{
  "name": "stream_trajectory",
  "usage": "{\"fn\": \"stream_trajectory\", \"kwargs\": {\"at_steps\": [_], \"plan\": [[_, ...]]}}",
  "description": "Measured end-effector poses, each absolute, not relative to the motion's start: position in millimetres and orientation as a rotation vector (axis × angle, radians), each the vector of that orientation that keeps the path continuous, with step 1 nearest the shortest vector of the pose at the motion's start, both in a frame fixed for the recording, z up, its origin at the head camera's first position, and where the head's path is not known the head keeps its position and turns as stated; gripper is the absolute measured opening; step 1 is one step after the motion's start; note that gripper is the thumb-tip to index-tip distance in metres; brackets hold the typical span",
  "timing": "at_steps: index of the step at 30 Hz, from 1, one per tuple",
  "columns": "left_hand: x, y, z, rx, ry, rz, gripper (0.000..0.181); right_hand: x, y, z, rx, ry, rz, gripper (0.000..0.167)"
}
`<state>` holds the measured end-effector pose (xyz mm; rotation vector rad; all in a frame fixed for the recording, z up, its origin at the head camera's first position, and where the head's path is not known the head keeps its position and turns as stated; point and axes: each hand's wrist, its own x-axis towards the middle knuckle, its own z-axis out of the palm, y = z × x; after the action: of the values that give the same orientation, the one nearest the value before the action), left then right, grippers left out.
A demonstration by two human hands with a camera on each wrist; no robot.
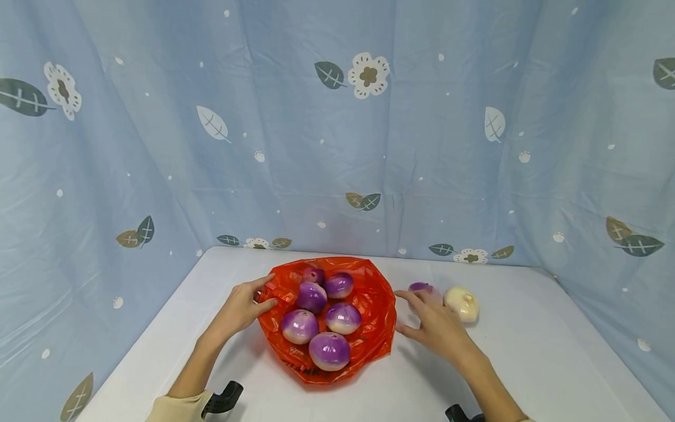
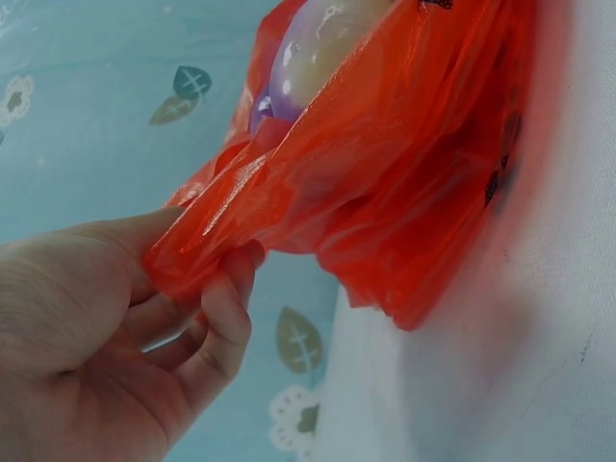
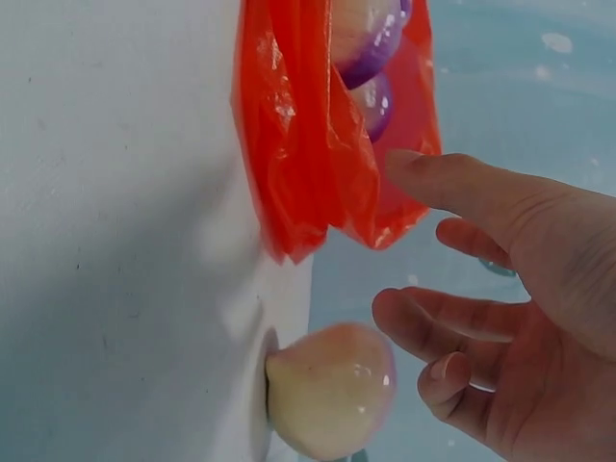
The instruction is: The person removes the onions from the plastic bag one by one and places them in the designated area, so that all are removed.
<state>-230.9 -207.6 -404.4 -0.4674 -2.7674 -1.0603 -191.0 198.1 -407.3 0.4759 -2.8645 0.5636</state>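
A red plastic bag (image 1: 369,346) lies spread wide on the table, its mouth facing up. Inside are several glossy, round purple-and-white vegetables (image 1: 329,351), like turnips or onions. At the bag's left rim my left hand (image 1: 245,305) pinches the plastic between thumb and fingers; the left wrist view shows the folded film (image 2: 231,212) in its grip. By the right rim, my right hand (image 1: 437,325) has its fingers spread and holds nothing. One fingertip appears close to the red film (image 3: 356,192); whether it touches, I cannot tell.
Just beyond the right hand on the table sit a purple vegetable (image 1: 422,287), partly hidden by that hand, and a whitish one (image 1: 462,303). The white tabletop (image 1: 527,351) ends at a blue patterned curtain (image 1: 295,176) behind and on both sides.
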Motion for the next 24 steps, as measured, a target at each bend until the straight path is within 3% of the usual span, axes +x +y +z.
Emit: {"fn": "stream_trajectory", "kwargs": {"at_steps": [24], "plan": [[-231.2, -208.8, -403.2, -0.449, -2.770, -1.063, 0.057, -198.2, 165.1, -402.0, 0.548, -2.836, 0.577, 0.064]]}}
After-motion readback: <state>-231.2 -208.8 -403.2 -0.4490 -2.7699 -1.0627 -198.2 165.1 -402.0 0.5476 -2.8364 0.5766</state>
